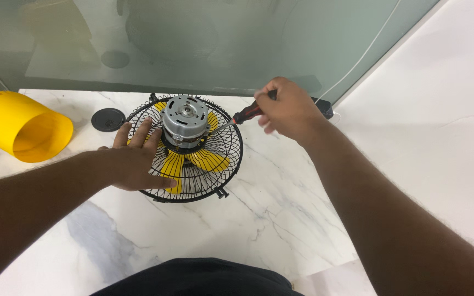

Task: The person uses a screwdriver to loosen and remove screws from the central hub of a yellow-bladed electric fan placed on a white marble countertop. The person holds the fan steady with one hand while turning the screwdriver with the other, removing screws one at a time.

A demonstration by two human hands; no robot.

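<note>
A black wire fan grille (223, 164) with yellow blades (209, 160) lies flat on a white marble slab (270, 219). A silver motor (183, 121) stands on its middle. My left hand (135, 159) rests flat on the left side of the grille, fingers spread, beside the motor. My right hand (286, 109) grips a screwdriver (242, 117) with a red and black handle; its shaft points at the right side of the motor.
A yellow plastic cylinder (20, 126) lies on its side at the far left. A round black cap (108, 119) sits left of the grille. A glass wall stands behind; a white cable (357, 60) runs down it. A black block (326, 107) lies behind my right hand.
</note>
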